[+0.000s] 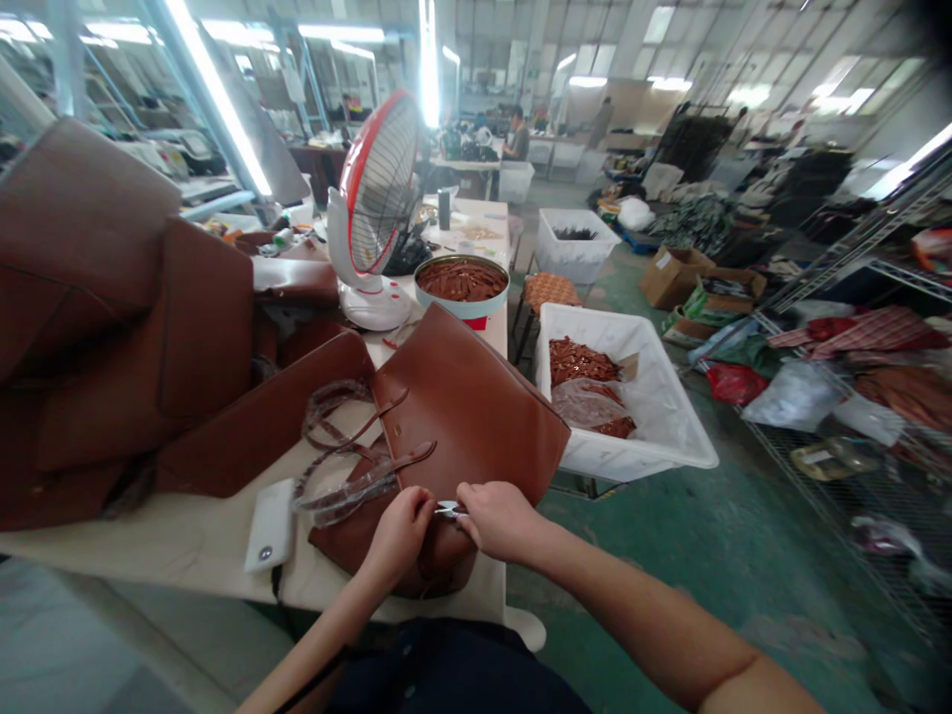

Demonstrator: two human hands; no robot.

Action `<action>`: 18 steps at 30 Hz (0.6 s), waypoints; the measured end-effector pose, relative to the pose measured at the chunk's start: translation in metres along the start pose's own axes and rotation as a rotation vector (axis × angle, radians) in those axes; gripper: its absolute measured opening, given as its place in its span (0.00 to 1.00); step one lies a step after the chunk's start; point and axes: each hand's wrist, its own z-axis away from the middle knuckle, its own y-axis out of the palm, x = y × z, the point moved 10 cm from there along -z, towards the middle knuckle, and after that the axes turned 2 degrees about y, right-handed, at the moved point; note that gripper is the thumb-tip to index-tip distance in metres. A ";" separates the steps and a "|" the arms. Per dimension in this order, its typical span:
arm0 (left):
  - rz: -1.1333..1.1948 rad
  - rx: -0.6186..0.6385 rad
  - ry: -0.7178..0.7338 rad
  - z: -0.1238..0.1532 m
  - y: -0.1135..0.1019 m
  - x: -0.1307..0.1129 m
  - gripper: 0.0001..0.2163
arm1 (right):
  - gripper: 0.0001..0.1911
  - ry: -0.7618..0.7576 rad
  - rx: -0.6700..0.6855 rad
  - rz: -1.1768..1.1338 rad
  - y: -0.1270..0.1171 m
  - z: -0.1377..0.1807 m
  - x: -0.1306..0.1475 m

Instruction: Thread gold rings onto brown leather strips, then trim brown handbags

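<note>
A brown leather bag [476, 407] lies tilted on the table in front of me, its straps [357, 486] partly wrapped in clear plastic. My right hand [498, 521] is closed around small snips, whose pale blades [447, 510] point left over the bag. Close to the blade tips, my left hand [402, 531] is pinched at the near part of the bag. What lies between its fingertips is too small to make out.
More brown bags [200, 327] are heaped at the left. A white box [270, 526] with a cord lies near the table's front edge. Beyond stand a red-rimmed fan [376, 198] and a round tin [462, 283] of brown strips. A white bin [669, 426] stands right of the table.
</note>
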 end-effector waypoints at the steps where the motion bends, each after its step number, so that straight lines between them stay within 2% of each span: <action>1: 0.015 -0.011 -0.005 0.000 0.001 0.000 0.08 | 0.09 -0.003 0.002 0.001 0.001 -0.002 0.000; 6: 0.116 -0.058 -0.046 -0.001 0.004 0.003 0.07 | 0.08 -0.029 0.009 -0.007 0.004 -0.006 0.001; 10: 0.236 -0.133 -0.144 -0.003 -0.012 0.025 0.07 | 0.07 -0.018 -0.019 -0.038 -0.005 0.001 -0.005; 12: 0.313 -0.157 -0.234 -0.001 -0.021 0.045 0.09 | 0.08 0.017 -0.081 -0.114 -0.013 0.008 -0.013; 14: 0.411 -0.141 -0.355 0.005 -0.020 0.065 0.11 | 0.08 0.046 -0.182 -0.260 -0.020 0.017 -0.022; 16: 0.536 -0.093 -0.473 0.011 -0.010 0.076 0.12 | 0.09 0.050 -0.294 -0.418 -0.025 0.024 -0.030; 18: 0.690 -0.029 -0.549 0.014 0.005 0.074 0.14 | 0.10 0.040 -0.392 -0.527 -0.029 0.029 -0.038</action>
